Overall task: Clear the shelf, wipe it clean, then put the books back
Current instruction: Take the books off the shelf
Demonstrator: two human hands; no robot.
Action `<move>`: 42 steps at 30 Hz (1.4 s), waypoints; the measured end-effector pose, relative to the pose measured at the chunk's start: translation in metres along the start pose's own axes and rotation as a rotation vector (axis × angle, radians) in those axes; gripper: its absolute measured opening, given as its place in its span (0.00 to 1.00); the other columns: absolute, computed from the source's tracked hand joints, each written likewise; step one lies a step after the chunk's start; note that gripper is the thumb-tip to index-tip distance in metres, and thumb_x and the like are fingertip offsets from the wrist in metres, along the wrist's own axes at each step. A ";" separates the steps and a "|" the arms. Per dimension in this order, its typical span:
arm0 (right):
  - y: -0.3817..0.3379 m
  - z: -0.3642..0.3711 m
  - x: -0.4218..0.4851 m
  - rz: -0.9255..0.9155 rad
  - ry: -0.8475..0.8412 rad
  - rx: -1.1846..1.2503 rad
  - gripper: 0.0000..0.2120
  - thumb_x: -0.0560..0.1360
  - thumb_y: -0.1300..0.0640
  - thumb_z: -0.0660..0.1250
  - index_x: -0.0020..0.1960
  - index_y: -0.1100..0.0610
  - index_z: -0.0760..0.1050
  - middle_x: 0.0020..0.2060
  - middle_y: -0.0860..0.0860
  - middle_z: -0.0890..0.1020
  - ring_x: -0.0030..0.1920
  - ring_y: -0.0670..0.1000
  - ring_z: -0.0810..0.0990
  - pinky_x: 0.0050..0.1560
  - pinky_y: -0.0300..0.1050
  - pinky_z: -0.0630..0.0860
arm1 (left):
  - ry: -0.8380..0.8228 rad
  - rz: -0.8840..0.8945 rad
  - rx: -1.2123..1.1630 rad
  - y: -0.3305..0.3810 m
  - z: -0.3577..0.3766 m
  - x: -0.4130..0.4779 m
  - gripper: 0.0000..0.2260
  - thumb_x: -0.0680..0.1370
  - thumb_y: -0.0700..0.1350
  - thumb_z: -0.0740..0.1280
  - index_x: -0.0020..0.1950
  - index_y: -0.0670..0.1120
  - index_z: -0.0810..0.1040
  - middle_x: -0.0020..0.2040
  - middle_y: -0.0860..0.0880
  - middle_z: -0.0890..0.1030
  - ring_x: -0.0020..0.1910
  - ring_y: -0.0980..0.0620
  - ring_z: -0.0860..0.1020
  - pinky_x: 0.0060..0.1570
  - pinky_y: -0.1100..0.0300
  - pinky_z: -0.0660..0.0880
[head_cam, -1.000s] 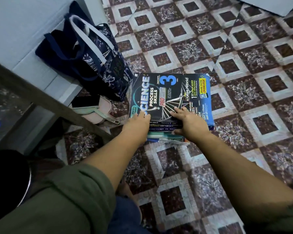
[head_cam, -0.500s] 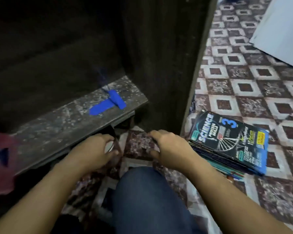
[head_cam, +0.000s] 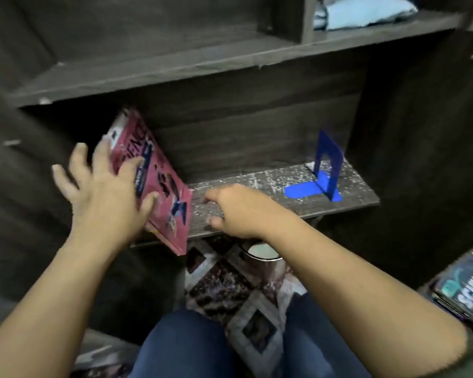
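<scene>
A pink science book leans at the left end of the dusty dark shelf, its lower corner hanging over the front edge. My left hand lies against its cover with fingers spread, thumb and forefinger on the front. My right hand rests at the shelf's front edge just right of the book, fingers loosely curled and holding nothing. A blue bookend stands at the right end of the shelf. A stack of books with a dark science title on top lies on the floor at the right edge.
An upper shelf board overhangs the working shelf. A round metal-rimmed container sits on the tiled floor under the shelf. The cabinet's dark side wall rises on the right. My knees fill the bottom of the view.
My view swung from the floor stack up to the shelf. Both hands left the stack; the left hand now lies on the pink book, the right hand is at the shelf edge.
</scene>
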State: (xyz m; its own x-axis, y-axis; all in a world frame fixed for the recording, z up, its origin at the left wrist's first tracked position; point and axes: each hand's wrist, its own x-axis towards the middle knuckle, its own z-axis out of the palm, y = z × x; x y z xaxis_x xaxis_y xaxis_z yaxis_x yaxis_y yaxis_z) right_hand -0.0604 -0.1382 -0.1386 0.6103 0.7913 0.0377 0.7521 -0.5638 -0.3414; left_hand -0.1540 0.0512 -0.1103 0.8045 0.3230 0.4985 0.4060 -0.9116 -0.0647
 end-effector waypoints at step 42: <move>0.138 0.094 -0.027 0.242 -0.167 -0.492 0.24 0.80 0.59 0.57 0.75 0.57 0.58 0.71 0.56 0.67 0.68 0.61 0.69 0.67 0.54 0.66 | -0.642 0.237 0.023 0.138 0.172 -0.042 0.19 0.79 0.46 0.63 0.69 0.43 0.67 0.60 0.44 0.76 0.58 0.43 0.77 0.53 0.53 0.75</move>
State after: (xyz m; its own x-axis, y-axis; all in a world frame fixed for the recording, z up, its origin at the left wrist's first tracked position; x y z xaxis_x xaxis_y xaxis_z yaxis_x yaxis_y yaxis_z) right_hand 0.0033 -0.2150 -0.2748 0.7619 0.6302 -0.1493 0.6476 -0.7458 0.1565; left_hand -0.0570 -0.0445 -0.2887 0.9676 0.2083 -0.1425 0.1902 -0.9730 -0.1308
